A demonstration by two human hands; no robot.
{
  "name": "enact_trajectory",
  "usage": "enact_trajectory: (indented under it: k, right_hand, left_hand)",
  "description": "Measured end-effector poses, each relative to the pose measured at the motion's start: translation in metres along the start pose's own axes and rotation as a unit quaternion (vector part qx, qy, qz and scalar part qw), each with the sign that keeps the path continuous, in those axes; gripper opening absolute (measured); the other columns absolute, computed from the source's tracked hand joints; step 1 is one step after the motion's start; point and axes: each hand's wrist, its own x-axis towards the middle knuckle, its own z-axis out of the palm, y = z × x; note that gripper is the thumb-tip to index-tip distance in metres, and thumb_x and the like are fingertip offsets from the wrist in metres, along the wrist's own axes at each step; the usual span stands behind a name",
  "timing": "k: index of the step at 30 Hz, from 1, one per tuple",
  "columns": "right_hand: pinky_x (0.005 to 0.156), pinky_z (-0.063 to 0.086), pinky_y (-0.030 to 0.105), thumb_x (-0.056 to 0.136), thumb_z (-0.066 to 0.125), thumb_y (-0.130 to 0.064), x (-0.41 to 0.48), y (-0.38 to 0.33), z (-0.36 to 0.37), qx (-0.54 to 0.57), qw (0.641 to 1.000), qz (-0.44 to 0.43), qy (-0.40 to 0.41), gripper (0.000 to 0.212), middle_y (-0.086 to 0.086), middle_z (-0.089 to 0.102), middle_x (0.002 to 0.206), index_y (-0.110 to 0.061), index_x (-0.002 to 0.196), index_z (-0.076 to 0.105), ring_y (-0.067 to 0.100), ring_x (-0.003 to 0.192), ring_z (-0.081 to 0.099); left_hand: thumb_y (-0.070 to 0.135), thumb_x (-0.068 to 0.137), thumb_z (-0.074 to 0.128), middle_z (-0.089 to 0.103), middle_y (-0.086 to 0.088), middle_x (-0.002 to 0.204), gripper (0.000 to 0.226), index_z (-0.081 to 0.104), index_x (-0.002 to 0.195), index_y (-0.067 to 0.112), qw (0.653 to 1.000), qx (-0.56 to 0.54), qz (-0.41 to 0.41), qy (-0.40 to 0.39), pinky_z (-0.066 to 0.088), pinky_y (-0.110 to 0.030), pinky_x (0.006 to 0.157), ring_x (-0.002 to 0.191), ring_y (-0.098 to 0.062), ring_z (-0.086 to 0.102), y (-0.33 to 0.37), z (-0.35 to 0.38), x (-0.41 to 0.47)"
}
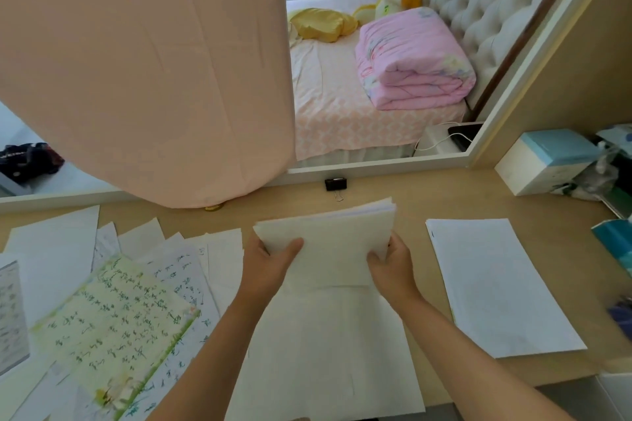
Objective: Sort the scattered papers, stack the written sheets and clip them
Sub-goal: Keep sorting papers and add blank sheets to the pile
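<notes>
**Squaring up the stack before the clip goes on**

Fingers first. The left hand [270, 265] has its thumb flat across the front of the stack [328, 243], and the rest of its fingers are tucked behind where I can't see them. The right hand [393, 265] is curled round the right edge the same way. So both are pinching the stack from its sides, mid-frame, lifted off the surface [410, 205] and tilted away. The top right corner looks a bit fanned, with the sheets not flush.

My take on doing this bit well: ease the pinch a little and tap the bottom edge down on the big sheet [325, 345] lying under the hands. Then turn the stack and tap a long side so everything lines up. Squeeze too hard and the sheets can't slide into place.

The clip [336, 184] sits just above the stack in the frame, at the back of the surface, an easy reach. Lower left there's a mess of handwritten papers [116, 318], so I'd guess the sorting isn't finished. Over on the right lies a white pile [496, 284], well apart.
</notes>
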Motion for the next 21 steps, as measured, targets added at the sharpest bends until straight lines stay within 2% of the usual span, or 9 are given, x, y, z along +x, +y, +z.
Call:
enact_trajectory:
  k: [3, 5, 6, 8, 10, 12, 16, 18, 21]
  right_hand:
    - [0.072, 0.051, 0.024, 0.085, 0.056, 0.003, -0.011, 0.019, 0.011, -0.008, 0.999, 0.027, 0.024, 0.034, -0.009, 0.070, 0.093, -0.028, 0.099, 0.062, 0.005, 0.085, 0.066]
    - [0.068, 0.044, 0.023, 0.090, 0.054, 0.002, -0.011, 0.018, 0.014, -0.020, 0.998, 0.049, 0.028, 0.027, -0.011, 0.063, 0.081, -0.025, 0.089, 0.056, -0.002, 0.072, 0.060]
    - [0.067, 0.044, 0.018, 0.091, 0.053, 0.003, -0.008, 0.014, 0.015, -0.021, 0.998, 0.053, 0.027, 0.027, -0.013, 0.060, 0.079, -0.025, 0.088, 0.054, -0.006, 0.068, 0.057]
    - [0.068, 0.044, 0.007, 0.090, 0.050, 0.005, 0.000, 0.003, 0.014, -0.020, 0.998, 0.045, 0.027, 0.032, -0.015, 0.063, 0.088, -0.024, 0.101, 0.055, -0.011, 0.077, 0.060]
    - [0.070, 0.047, 0.012, 0.088, 0.050, 0.003, 0.011, -0.007, 0.007, -0.022, 0.998, 0.047, 0.043, 0.032, -0.012, 0.065, 0.098, -0.022, 0.109, 0.053, 0.000, 0.087, 0.063]
    - [0.068, 0.048, 0.024, 0.088, 0.050, -0.002, 0.022, -0.015, -0.007, -0.032, 0.996, 0.069, 0.051, 0.025, -0.007, 0.065, 0.096, -0.018, 0.107, 0.050, 0.013, 0.084, 0.063]
    - [0.072, 0.048, 0.032, 0.085, 0.048, -0.002, 0.038, -0.009, -0.068, -0.092, 0.985, 0.119, 0.084, 0.038, -0.006, 0.060, 0.098, -0.021, 0.117, 0.048, 0.015, 0.086, 0.059]
    - [0.075, 0.052, 0.036, 0.083, 0.046, -0.003, 0.040, 0.006, -0.109, -0.105, 0.976, 0.157, 0.107, 0.039, -0.004, 0.060, 0.099, -0.021, 0.118, 0.047, 0.017, 0.087, 0.059]
    - [0.070, 0.050, 0.035, 0.085, 0.046, -0.005, 0.041, 0.034, -0.171, -0.125, 0.964, 0.195, 0.128, 0.038, -0.003, 0.060, 0.100, -0.020, 0.119, 0.048, 0.017, 0.086, 0.059]
  left_hand:
    - [0.001, 0.083, 0.072, 0.064, 0.013, 0.090, 0.029, 0.057, 0.101, 0.018, 0.997, 0.074, 0.024, -0.020, 0.051, -0.020, 0.072, 0.082, -0.008, 0.062, -0.030, 0.000, -0.001]
    - [-0.008, 0.086, 0.066, 0.059, 0.007, 0.084, 0.028, 0.054, 0.092, 0.017, 0.995, 0.093, 0.033, -0.024, 0.046, -0.014, 0.066, 0.073, -0.005, 0.055, -0.037, 0.002, 0.004]
    - [-0.007, 0.087, 0.064, 0.060, 0.004, 0.086, 0.027, 0.055, 0.092, 0.017, 0.995, 0.096, 0.032, -0.025, 0.045, -0.014, 0.067, 0.072, -0.002, 0.055, -0.036, 0.004, 0.009]
    - [-0.007, 0.088, 0.058, 0.066, 0.005, 0.096, 0.032, 0.060, 0.103, 0.021, 0.994, 0.100, 0.025, -0.032, 0.048, -0.016, 0.073, 0.083, 0.006, 0.061, -0.026, 0.010, 0.021]
    - [-0.008, 0.083, 0.053, 0.067, 0.005, 0.106, 0.046, 0.059, 0.119, 0.019, 0.996, 0.076, 0.013, -0.046, 0.053, -0.020, 0.075, 0.096, -0.001, 0.064, -0.014, 0.023, 0.035]
    - [-0.003, 0.081, 0.052, 0.065, 0.003, 0.109, 0.049, 0.053, 0.125, 0.019, 0.995, 0.073, -0.039, -0.061, 0.053, -0.026, 0.071, 0.096, -0.011, 0.064, 0.002, 0.044, 0.046]
    - [0.007, 0.092, 0.048, 0.057, 0.000, 0.104, 0.034, 0.042, 0.125, 0.015, 0.966, 0.104, -0.164, -0.173, 0.048, -0.028, 0.065, 0.089, -0.013, 0.058, 0.017, 0.110, 0.049]
    - [0.012, 0.094, 0.044, 0.056, -0.005, 0.110, 0.032, 0.040, 0.125, 0.015, 0.935, 0.123, -0.235, -0.234, 0.052, -0.035, 0.072, 0.095, -0.020, 0.058, 0.015, 0.148, 0.041]
    - [0.007, 0.092, 0.042, 0.064, -0.006, 0.105, 0.026, 0.053, 0.111, 0.020, 0.912, 0.128, -0.259, -0.290, 0.056, -0.042, 0.082, 0.097, -0.026, 0.064, 0.008, 0.205, 0.022]
